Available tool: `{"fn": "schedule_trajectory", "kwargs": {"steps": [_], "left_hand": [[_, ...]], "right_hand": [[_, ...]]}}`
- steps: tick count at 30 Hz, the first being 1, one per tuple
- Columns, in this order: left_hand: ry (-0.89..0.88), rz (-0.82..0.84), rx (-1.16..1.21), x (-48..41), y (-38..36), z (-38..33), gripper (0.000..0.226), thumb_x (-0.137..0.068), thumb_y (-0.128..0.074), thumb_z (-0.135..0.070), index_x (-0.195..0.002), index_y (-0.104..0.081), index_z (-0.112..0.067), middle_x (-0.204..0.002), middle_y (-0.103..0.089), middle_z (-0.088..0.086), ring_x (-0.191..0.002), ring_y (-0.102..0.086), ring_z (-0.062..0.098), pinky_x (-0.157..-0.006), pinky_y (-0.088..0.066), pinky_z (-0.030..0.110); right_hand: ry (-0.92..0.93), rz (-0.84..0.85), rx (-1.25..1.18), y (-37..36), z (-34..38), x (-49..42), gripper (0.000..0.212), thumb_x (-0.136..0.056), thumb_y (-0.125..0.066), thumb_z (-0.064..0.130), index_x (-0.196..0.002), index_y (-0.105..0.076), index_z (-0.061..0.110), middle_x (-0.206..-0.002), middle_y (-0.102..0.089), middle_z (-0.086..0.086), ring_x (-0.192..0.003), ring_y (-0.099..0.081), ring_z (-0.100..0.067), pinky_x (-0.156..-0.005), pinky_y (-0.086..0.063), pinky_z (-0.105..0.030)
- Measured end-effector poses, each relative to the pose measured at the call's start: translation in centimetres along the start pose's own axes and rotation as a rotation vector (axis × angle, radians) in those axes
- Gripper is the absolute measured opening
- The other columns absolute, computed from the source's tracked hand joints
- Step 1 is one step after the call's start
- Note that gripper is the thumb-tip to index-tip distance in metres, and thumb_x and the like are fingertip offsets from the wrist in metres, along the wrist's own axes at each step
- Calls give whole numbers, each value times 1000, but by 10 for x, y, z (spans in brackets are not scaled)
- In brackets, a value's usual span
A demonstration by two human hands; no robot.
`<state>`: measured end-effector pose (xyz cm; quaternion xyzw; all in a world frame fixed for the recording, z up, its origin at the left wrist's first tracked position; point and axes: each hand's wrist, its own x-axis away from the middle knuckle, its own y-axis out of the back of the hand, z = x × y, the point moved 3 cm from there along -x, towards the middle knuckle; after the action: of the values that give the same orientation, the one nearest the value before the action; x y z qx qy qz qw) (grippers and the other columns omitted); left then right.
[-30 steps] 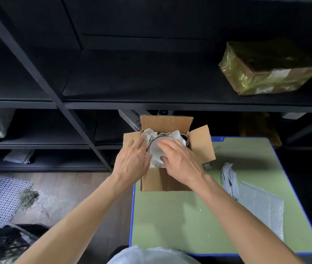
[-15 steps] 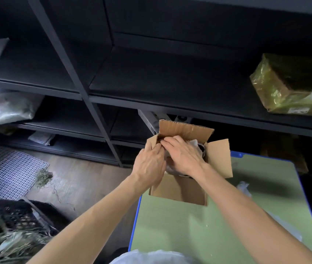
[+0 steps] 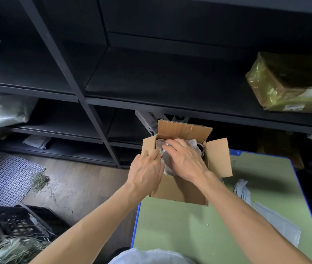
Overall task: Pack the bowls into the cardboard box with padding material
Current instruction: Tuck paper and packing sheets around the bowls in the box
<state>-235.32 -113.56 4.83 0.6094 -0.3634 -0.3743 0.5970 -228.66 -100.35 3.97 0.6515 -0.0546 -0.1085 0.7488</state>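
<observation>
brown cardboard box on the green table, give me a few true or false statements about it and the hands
1. The brown cardboard box has its flaps open. True.
2. Both hands are inside the box opening. True: the left hand and right hand press on white crumpled padding paper.
3. The box sits on the wooden floor. False: it stands at the far left corner of the green table.
4. The yellow-wrapped parcel lies on the table. False: it is on a black shelf.
</observation>
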Motion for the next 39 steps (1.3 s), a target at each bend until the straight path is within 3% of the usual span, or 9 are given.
{"fn": "schedule_trajectory", "kwargs": {"steps": [3, 8, 11, 14, 18, 24, 30, 34, 39], "left_hand": [[10, 60, -32, -8, 3, -6, 35, -104, -36, -38, -112, -64, -20, -111, -58, -3, -87, -61, 21, -71, -40, 32], [26, 93, -46, -12, 10, -7, 35, -104, -35, -37, -116, -61, -18, -112, -59, -1, -92, -63, 23, -70, -35, 32], [18, 32, 42, -5, 13, -4, 32, -103, -35, -35, -108, -61, -18, -106, -58, -2, -84, -62, 22, -67, -38, 32], [15, -60, 144, 5, 8, 0, 31, -99, -38, -34, -97, -64, -18, -97, -60, -4, -71, -58, 22, -60, -42, 33], [-21, -170, 206, 15, 6, -8, 23, -94, -48, -27, -96, -67, -16, -99, -65, -1, -68, -56, 22, -57, -48, 36], [-67, -216, 303, 23, 10, -33, 25, -98, -44, -26, -93, -67, -16, -91, -59, 0, -75, -52, 23, -66, -47, 39], [-135, -190, 387, 27, 19, -82, 24, -98, -48, -27, -76, -51, -19, -70, -48, -3, -63, -46, 22, -55, -38, 38], [-221, -117, 521, 32, 16, -124, 19, -99, -47, -27, -81, -51, -21, -73, -51, -4, -65, -48, 18, -54, -32, 29], [-348, 62, 535, 32, -10, -175, 24, -101, -40, -28, -92, -58, -16, -85, -54, -1, -75, -52, 19, -64, -44, 35]], "right_hand": [[-17, 68, 9, 0, 2, 1, 55, -78, -76, 20, -130, -62, 15, -137, -58, -3, -124, -51, -26, -92, -52, -45], [-8, 70, 34, 4, 4, 2, 61, -74, -80, 32, -130, -61, 17, -137, -57, -2, -121, -51, -27, -91, -51, -44], [-7, 13, -9, 8, 2, 8, 55, -78, -73, 28, -130, -61, 15, -136, -58, -2, -121, -51, -27, -94, -49, -43], [-26, -60, -57, 11, -4, 18, 48, -81, -64, 12, -128, -61, 12, -134, -58, -3, -121, -51, -27, -100, -47, -43], [-45, -106, -82, 15, -7, 33, 45, -79, -63, 5, -124, -63, 10, -130, -61, -4, -119, -53, -28, -101, -47, -41], [-102, -187, -150, 30, -7, 73, 37, -84, -69, 9, -121, -67, 11, -119, -66, 0, -110, -59, -24, -87, -53, -35], [-175, -222, -247, 43, -26, 123, 13, -94, -58, 15, -102, -67, 21, -98, -62, 8, -95, -57, -17, -74, -50, -32], [-198, -182, -285, 51, -44, 159, 6, -96, -58, 22, -94, -63, 22, -91, -60, 12, -86, -56, -11, -65, -47, -27], [-303, -91, -277, 34, -84, 201, 8, -98, -55, 28, -96, -63, 26, -93, -60, 14, -86, -58, -13, -62, -43, -26]]}}
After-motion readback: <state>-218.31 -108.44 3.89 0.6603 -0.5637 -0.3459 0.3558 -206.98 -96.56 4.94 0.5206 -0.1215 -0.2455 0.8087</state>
